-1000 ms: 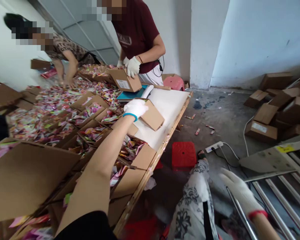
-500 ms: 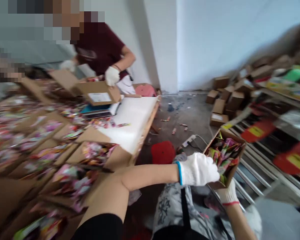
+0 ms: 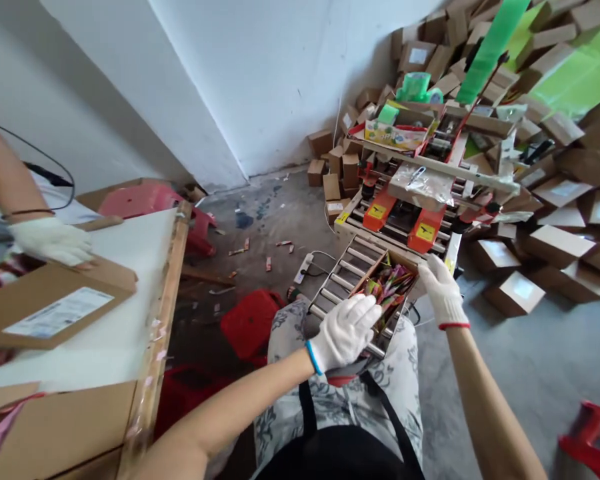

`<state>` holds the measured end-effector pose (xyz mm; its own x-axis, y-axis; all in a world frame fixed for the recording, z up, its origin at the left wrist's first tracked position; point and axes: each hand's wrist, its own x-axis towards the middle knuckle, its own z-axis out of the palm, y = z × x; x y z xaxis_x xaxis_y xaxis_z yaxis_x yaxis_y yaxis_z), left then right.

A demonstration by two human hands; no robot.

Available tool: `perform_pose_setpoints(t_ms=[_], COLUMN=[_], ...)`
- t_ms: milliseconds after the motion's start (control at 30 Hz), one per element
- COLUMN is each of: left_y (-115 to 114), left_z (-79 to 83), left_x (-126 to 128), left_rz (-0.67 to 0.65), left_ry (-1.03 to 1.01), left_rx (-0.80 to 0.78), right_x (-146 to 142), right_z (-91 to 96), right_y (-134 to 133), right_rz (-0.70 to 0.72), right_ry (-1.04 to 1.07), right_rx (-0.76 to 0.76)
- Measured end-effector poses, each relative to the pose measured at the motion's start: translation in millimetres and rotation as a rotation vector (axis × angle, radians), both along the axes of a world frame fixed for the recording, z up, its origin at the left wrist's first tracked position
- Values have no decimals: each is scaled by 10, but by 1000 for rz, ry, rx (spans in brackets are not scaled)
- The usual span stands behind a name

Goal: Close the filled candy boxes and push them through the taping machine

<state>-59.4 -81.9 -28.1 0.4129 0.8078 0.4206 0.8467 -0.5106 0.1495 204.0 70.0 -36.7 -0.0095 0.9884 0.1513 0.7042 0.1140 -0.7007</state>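
Note:
An open cardboard box (image 3: 411, 288) full of small, colourful wrapped packets (image 3: 391, 283) rests on the metal rollers (image 3: 341, 283) of a short conveyor in front of my lap. My left hand (image 3: 347, 330), in a white knit glove with a blue cuff, lies with fingers stretched out over the box's near left side, partly covering the packets. On the opposite side my right hand (image 3: 441, 290), gloved in white with a red cuff, grips the box's right side at its flap. The box's lower edge is partly hidden by my left hand.
Beyond the rollers stands a carton-taping machine (image 3: 405, 190) with green tape rolls (image 3: 414, 87). Many cartons (image 3: 560, 247) are heaped behind it. At left, a co-worker's gloved hand (image 3: 53, 240) touches a labelled carton (image 3: 55, 307) on a white table. Red stools (image 3: 247, 323) and a power strip (image 3: 304, 268) are on the floor.
The view has swung right. The packet box, held up between my hands before, now sits on the rollers. My right hand has come from underneath to the box's right side.

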Motion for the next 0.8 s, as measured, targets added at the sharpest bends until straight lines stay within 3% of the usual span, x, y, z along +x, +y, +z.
perform_pose_setpoints(t_ms=[33,100,200,267,333,400,500,567,667,800], left_y=[6,120,422,567,578,454,205,163,333,530], left_z=[-54,-171,-347,-430,-459,-430,-305,-217,-175,-269], left_x=[64,226,486,592,596,484,148,-81,-218,24], left_rz=[-22,-46,22,54,26,-27,-57,-7,117,159], left_ry=[-42,-76,-108,-158,-247,-400,-581,-597,-562,-475], left_rx=[3,-75,-268,-336,-337,-295,-221,-195,-214,-281], right_x=[-82,-267,-456,-525,-620,-780,-1070,-1189,-1157,-957], right_z=[72,199,325,364,359,308,170,69,-56,-160], right_y=[62,80,-68,-165,-199,-177,-105,-60,9,20], right_rz=[8,155,445,526,484,348,136,90,81,-71], right_ry=[19,-43,-290,-436,-538,-633,-766,-807,-728,-385], right_rx=[9,10,38,65,87,84,74,97,116,200])
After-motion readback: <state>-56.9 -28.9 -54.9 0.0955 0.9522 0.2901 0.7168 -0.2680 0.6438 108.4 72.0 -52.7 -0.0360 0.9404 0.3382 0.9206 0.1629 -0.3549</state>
